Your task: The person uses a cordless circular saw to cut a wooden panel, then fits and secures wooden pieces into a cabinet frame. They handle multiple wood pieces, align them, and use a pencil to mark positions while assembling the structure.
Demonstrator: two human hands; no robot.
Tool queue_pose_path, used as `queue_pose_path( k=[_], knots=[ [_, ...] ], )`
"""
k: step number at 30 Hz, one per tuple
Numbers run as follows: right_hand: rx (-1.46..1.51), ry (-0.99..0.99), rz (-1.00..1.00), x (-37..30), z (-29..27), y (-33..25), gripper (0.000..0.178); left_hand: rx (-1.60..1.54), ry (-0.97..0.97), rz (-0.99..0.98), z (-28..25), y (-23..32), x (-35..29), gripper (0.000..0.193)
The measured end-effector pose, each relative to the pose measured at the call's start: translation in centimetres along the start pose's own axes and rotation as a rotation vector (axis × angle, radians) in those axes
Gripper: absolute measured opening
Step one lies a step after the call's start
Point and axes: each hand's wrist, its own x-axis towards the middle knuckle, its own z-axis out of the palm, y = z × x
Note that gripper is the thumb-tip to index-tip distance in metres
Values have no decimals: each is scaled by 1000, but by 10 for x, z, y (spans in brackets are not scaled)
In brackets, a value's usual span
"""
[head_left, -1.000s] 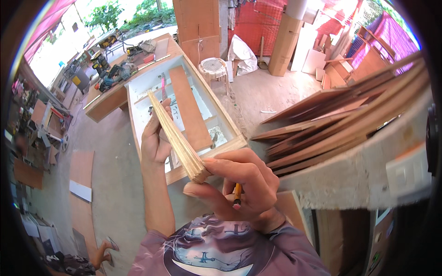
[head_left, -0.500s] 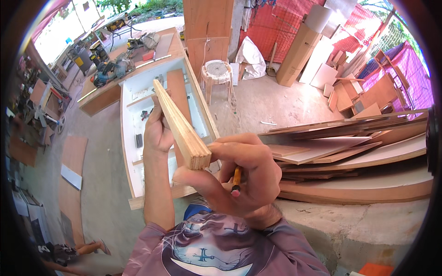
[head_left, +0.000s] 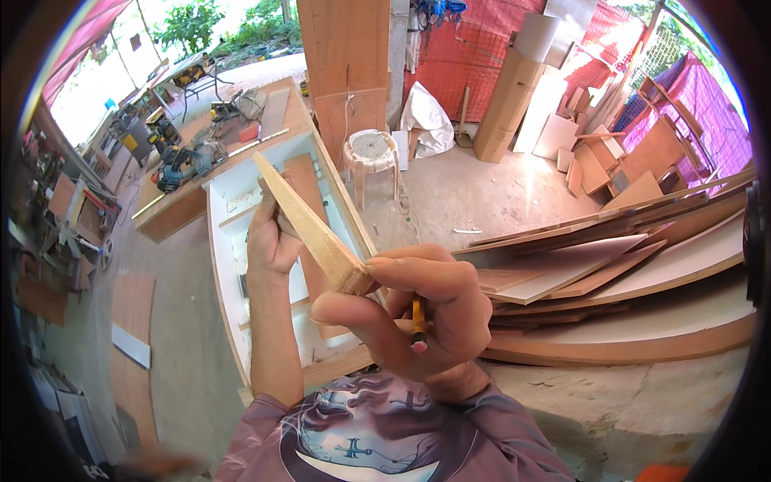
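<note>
A pale wooden strip point(head_left: 312, 234) is held up before me, its near end close and its far end pointing away to the upper left. My right hand point(head_left: 426, 309) pinches the near end between thumb and fingers. An orange pencil point(head_left: 418, 321) with a pink eraser is tucked in that same hand's curled fingers. Farther along, my left hand point(head_left: 273, 237) supports the strip from beneath; its fingers are partly hidden behind the wood. Under both hands stands a shallow wooden cabinet box point(head_left: 226, 321) with a white interior, a brown board point(head_left: 299, 173) lying across it.
To the right lies a stack of boards and panels point(head_left: 610, 297). A round stool point(head_left: 371, 153) stands beyond the box. Power tools point(head_left: 181, 165) crowd the workbench point(head_left: 173, 213) at the far left. Long boards point(head_left: 132, 345) rest on the floor at left.
The strip has rolled in my hands, showing a different face and less of its near end. My view has shifted slightly. Both hands keep their hold.
</note>
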Motion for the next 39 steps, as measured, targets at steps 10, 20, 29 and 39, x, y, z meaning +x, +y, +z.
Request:
queue_pose_path(
  k=[10, 20, 29, 39],
  knots=[
    [73, -10, -50, 14, 0, 22, 66, 58, -81, 47, 21, -9, 17, 35],
    [19, -10, -52, 47, -26, 53, 67, -30, 16, 25, 28, -29, 59, 35],
    [-1, 39, -27, 51, -36, 69, 64, 19, 52, 58, 33, -47, 72, 36],
    [-26, -117, 155, -28, -78, 117, 36, 178, -176, -73, -47, -34, 89, 36]
  ],
)
